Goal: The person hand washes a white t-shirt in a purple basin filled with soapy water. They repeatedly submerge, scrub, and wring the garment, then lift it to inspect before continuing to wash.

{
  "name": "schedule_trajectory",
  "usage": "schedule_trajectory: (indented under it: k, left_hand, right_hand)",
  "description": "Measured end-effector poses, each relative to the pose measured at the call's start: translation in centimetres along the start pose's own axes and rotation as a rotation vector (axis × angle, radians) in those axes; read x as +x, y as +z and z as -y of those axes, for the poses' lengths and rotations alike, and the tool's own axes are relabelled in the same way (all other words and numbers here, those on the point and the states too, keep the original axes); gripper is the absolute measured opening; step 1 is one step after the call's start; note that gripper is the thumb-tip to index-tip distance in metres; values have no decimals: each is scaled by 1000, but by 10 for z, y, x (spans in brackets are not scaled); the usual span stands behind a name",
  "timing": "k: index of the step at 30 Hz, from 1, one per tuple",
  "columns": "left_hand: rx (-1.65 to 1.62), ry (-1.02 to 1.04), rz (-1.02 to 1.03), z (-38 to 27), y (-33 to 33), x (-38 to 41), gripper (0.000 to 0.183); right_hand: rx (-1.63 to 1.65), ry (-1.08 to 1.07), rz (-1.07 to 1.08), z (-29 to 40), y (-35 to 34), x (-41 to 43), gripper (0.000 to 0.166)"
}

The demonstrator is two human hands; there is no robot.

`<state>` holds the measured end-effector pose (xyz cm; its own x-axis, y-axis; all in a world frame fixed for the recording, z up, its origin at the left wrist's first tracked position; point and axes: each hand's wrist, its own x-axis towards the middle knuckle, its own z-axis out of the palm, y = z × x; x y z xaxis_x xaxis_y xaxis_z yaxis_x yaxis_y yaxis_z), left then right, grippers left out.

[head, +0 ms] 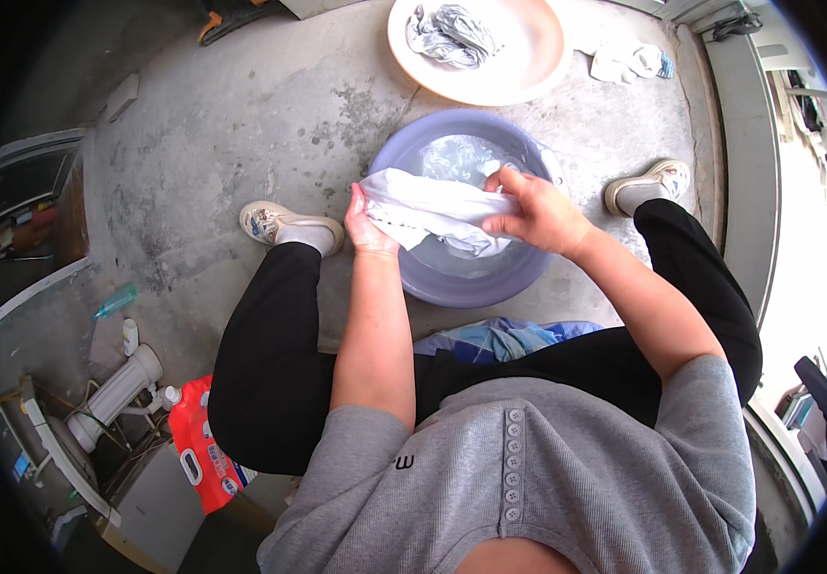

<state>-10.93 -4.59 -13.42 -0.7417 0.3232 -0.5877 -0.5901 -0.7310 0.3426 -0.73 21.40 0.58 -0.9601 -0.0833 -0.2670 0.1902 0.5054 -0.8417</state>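
Wet white cloth (435, 201) is stretched between my two hands above a purple plastic basin (471, 290). My left hand (372, 228) holds its left end at the basin's rim, the fingers partly behind the cloth. My right hand (532, 212) grips the other end, thumb and fingers curled round it. Part of the cloth hangs down toward the cloudy, sudsy water (460, 154) in the basin. What kind of garment or cloth it is, I cannot tell.
Beyond stands a pale pink basin (535, 72) with a grey wet cloth (453, 36); white cloth (625, 61) lies on the concrete floor beside it. Blue patterned fabric (507, 341) is beneath my legs. At left are a red detergent pouch (205, 445) and a teal bottle (118, 300).
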Motion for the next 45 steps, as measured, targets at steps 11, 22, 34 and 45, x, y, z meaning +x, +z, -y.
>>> schedule_trajectory:
  k: [11,22,34,45]
  left_hand:
    - [133,-95,-69,16,16,16,48]
    - [1972,362,-194,83,-15,42,67]
    - [101,-306,4,55,9,55,44]
    - [46,54,337,104,-45,65,44]
  right_hand:
    - [212,149,-159,-54,42,85,31]
    - [-671,417,119,-107,123,101,74]
    - [-50,-284,-295,-45,118,61,39]
    - [-191,-149,-353,-37,129,90,27]
